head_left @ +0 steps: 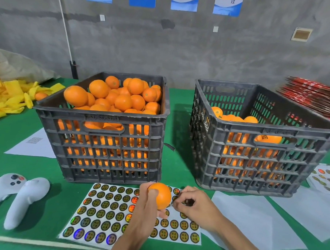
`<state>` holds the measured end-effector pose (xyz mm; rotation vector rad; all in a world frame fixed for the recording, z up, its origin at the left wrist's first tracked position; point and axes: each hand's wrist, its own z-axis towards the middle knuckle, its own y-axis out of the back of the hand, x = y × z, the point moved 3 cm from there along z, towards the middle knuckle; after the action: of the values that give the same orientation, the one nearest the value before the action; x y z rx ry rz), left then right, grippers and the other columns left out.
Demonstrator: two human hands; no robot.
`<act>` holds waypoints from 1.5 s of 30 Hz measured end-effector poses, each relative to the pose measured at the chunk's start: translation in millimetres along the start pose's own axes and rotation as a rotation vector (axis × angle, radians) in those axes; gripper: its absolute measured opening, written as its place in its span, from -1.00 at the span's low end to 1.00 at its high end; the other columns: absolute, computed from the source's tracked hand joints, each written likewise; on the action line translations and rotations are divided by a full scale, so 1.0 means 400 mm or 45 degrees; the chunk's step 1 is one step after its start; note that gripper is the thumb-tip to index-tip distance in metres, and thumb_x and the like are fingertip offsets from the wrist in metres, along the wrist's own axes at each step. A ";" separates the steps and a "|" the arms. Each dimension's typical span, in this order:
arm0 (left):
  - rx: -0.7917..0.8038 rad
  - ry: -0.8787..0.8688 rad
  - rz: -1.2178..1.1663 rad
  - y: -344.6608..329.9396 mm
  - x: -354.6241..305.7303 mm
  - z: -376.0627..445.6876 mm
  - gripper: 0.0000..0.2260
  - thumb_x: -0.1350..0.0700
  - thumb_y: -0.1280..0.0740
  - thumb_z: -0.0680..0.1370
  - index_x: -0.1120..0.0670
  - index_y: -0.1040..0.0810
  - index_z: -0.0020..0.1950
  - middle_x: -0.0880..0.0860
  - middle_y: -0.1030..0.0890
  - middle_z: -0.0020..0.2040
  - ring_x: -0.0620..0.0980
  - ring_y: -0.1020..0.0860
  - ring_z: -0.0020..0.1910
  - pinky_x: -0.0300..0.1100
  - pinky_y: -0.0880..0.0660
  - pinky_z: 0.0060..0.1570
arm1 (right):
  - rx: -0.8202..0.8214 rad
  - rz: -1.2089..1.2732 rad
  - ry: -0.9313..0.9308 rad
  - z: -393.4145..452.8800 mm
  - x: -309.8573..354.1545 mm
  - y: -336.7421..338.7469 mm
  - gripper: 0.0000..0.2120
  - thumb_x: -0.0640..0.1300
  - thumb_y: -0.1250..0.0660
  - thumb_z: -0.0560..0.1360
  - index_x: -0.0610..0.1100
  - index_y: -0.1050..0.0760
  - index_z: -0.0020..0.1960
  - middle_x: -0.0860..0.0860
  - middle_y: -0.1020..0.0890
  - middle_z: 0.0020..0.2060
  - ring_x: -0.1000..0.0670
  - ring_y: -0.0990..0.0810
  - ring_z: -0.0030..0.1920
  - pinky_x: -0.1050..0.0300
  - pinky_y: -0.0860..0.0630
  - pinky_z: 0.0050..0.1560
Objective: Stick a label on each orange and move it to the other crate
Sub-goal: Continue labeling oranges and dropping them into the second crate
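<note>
My left hand [147, 205] grips an orange [160, 195] above a sheet of round gold labels [103, 213] lying on the green table. My right hand [192, 205] is just right of the orange, its fingertips pinched together over the sheet; whether a label is between them I cannot tell. The left dark crate [102, 150] is heaped with oranges. The right dark crate [253, 166] holds a lower layer of oranges, some showing labels.
Two white controllers [17, 197] lie at the front left. White backing sheets [250, 219] lie at the front right, a partly used label sheet [324, 177] beside the right crate. Yellow foam nets [10, 97] lie at the back left, red packaging [313, 97] at the back right.
</note>
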<state>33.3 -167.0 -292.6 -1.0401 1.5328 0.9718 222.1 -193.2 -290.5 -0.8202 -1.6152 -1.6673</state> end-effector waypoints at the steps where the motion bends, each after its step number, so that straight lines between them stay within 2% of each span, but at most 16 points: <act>1: 0.001 0.003 0.017 0.000 0.003 -0.001 -0.82 -0.12 -0.03 0.69 -0.27 -0.36 0.24 0.13 -0.54 0.13 0.07 -0.74 -0.21 -0.09 -0.45 -0.10 | -0.012 0.028 -0.036 -0.001 -0.001 -0.001 -0.95 0.06 -0.51 0.47 0.14 -0.71 -0.17 0.16 -0.59 -0.13 0.11 -0.53 -0.09 0.08 -0.50 -0.02; 5: 0.007 0.021 0.044 -0.003 -0.001 -0.001 -0.82 -0.17 -0.02 0.66 -0.32 -0.34 0.20 0.16 -0.56 0.10 0.03 -0.73 -0.23 -0.08 -0.45 -0.06 | -0.251 0.133 -0.126 -0.003 0.014 -0.002 -0.88 -0.03 -0.42 0.56 0.09 -0.69 -0.14 0.14 -0.63 -0.12 0.11 -0.61 -0.13 0.01 -0.57 -0.04; 9: -0.025 0.027 0.035 -0.012 -0.026 0.007 -0.74 -0.24 -0.02 0.55 -0.31 -0.37 0.18 0.21 -0.60 0.02 0.09 -0.70 -0.22 0.00 -0.57 -0.07 | -0.565 -0.036 0.183 -0.009 0.084 0.000 -0.87 -0.03 -0.40 0.59 0.15 -0.65 -0.12 0.16 -0.61 -0.08 0.07 -0.61 -0.01 0.20 -0.53 -0.06; 13: -0.034 -0.013 -0.136 -0.019 -0.076 0.022 -0.82 -0.02 -0.07 0.70 -0.14 -0.42 0.22 0.28 -0.59 -0.02 0.21 -0.68 -0.24 0.04 -0.56 -0.22 | -0.652 0.021 0.364 -0.023 0.155 0.013 -0.86 -0.10 -0.40 0.60 0.13 -0.67 -0.03 0.16 -0.62 -0.04 0.04 -0.62 0.03 0.24 -0.54 -0.05; 17: 0.004 -0.125 -0.151 -0.016 -0.144 0.020 -0.83 -0.03 -0.08 0.72 -0.11 -0.42 0.24 0.28 -0.59 -0.01 0.19 -0.63 -0.28 0.01 -0.53 -0.27 | -0.649 -0.044 0.476 -0.049 0.227 0.068 -0.87 -0.02 -0.32 0.65 0.11 -0.64 0.10 0.17 -0.60 0.08 0.05 -0.60 0.14 0.19 -0.53 0.05; 20: 0.047 -0.174 -0.116 -0.023 -0.213 0.019 -0.79 -0.12 -0.09 0.72 -0.15 -0.38 0.31 0.25 -0.59 0.06 0.14 -0.65 -0.19 0.06 -0.59 -0.09 | -0.622 -0.421 0.601 -0.075 0.283 0.099 -0.66 0.13 -0.26 0.64 0.09 -0.47 0.38 0.29 -0.44 0.31 0.20 -0.55 0.19 0.31 -0.50 0.08; 23: 0.130 -0.272 -0.124 -0.037 -0.312 0.005 -0.74 -0.29 -0.14 0.66 -0.32 -0.38 0.32 0.09 -0.60 0.19 0.08 -0.73 -0.01 0.07 -0.56 0.18 | -0.666 -0.701 0.607 -0.082 0.343 0.144 -0.32 0.26 -0.31 0.52 0.01 -0.30 0.54 0.21 -0.37 0.46 0.22 -0.61 -0.02 0.41 -0.52 -0.14; 25: 0.158 -0.377 -0.076 -0.045 -0.387 -0.001 -0.58 -0.44 -0.15 0.57 -0.36 -0.36 0.38 0.00 -0.55 0.32 0.01 -0.69 0.15 0.00 -0.51 0.27 | -0.807 -0.745 0.636 -0.075 0.390 0.195 -0.28 0.32 -0.31 0.52 -0.10 -0.36 0.52 0.07 -0.50 0.40 0.13 -0.67 -0.07 0.36 -0.57 -0.19; 28: 0.136 -0.572 0.151 -0.048 -0.496 0.001 -0.25 -0.57 -0.09 0.44 -0.29 -0.24 0.57 -0.06 -0.45 0.47 -0.07 -0.50 0.40 0.08 -0.40 0.46 | -1.055 -0.827 0.674 -0.052 0.452 0.282 -0.31 0.33 -0.31 0.49 -0.14 -0.48 0.42 0.02 -0.66 0.22 0.03 -0.70 -0.05 0.17 -0.63 -0.13; 30: 0.114 -0.721 0.205 -0.036 -0.572 0.000 -0.32 -0.45 -0.15 0.56 -0.12 -0.30 0.59 -0.02 -0.54 0.39 -0.13 -0.59 0.28 0.00 -0.52 0.36 | -1.145 -0.937 0.649 -0.031 0.473 0.336 -0.33 0.27 -0.41 0.46 -0.13 -0.48 0.41 0.01 -0.69 0.11 -0.05 -0.68 -0.15 0.11 -0.57 -0.20; 32: -0.003 -0.839 0.247 -0.002 -0.637 0.015 -0.56 -0.19 -0.23 0.66 -0.03 -0.41 0.48 0.09 -0.66 0.15 -0.04 -0.68 0.05 -0.01 -0.63 0.13 | -1.177 -1.016 0.526 -0.007 0.471 0.399 -0.33 0.19 -0.48 0.45 -0.13 -0.45 0.43 -0.04 -0.71 0.02 -0.17 -0.64 -0.25 0.05 -0.52 -0.27; 34: -0.158 -0.888 0.389 0.042 -0.685 0.051 -0.73 -0.04 -0.27 0.69 -0.02 -0.46 0.37 0.18 -0.68 0.02 0.06 -0.68 -0.08 0.07 -0.63 -0.01 | -1.149 -0.974 0.317 0.018 0.450 0.461 -0.31 0.13 -0.47 0.49 -0.12 -0.36 0.51 -0.09 -0.70 0.06 -0.24 -0.65 -0.18 -0.04 -0.52 -0.27; 36: -0.290 -0.883 0.579 0.091 -0.716 0.110 -0.73 0.01 -0.30 0.68 0.02 -0.49 0.36 0.09 -0.67 0.08 -0.12 -0.62 -0.16 -0.10 -0.56 -0.11 | -1.102 -0.861 0.154 0.042 0.420 0.506 -0.32 0.07 -0.41 0.56 -0.11 -0.22 0.57 -0.14 -0.63 0.21 -0.27 -0.65 -0.03 -0.09 -0.53 -0.21; 40: -0.401 -0.795 0.856 0.162 -0.744 0.259 -0.63 0.09 -0.36 0.63 0.15 -0.48 0.42 0.14 -0.58 0.30 0.10 -0.61 0.07 -0.07 -0.49 0.11 | -1.078 -0.882 0.060 0.077 0.389 0.522 -0.46 -0.05 -0.24 0.67 -0.08 -0.21 0.60 -0.01 -0.25 0.60 -0.19 -0.65 0.14 -0.07 -0.58 -0.07; 42: -0.396 -0.714 1.021 0.187 -0.746 0.338 -0.56 0.11 -0.39 0.60 0.15 -0.44 0.46 0.20 -0.52 0.35 0.19 -0.55 0.23 0.00 -0.47 0.23 | -1.118 -0.865 0.081 0.096 0.393 0.514 -0.54 -0.11 -0.23 0.66 -0.06 -0.32 0.56 0.06 -0.24 0.60 -0.15 -0.67 0.06 -0.03 -0.60 -0.10; 45: -0.384 -0.576 1.255 0.215 -0.750 0.451 -0.44 0.14 -0.43 0.56 0.07 -0.34 0.54 0.26 -0.40 0.41 0.26 -0.42 0.40 0.04 -0.40 0.37 | -1.121 -0.811 0.150 0.140 0.417 0.491 -0.57 -0.08 -0.27 0.64 -0.04 -0.42 0.50 0.10 -0.34 0.55 -0.06 -0.66 0.14 0.00 -0.62 -0.06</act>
<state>42.4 72.0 -23.0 -0.1400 1.5119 1.9996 284.5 -146.1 -38.6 -0.5825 -1.0648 -2.9097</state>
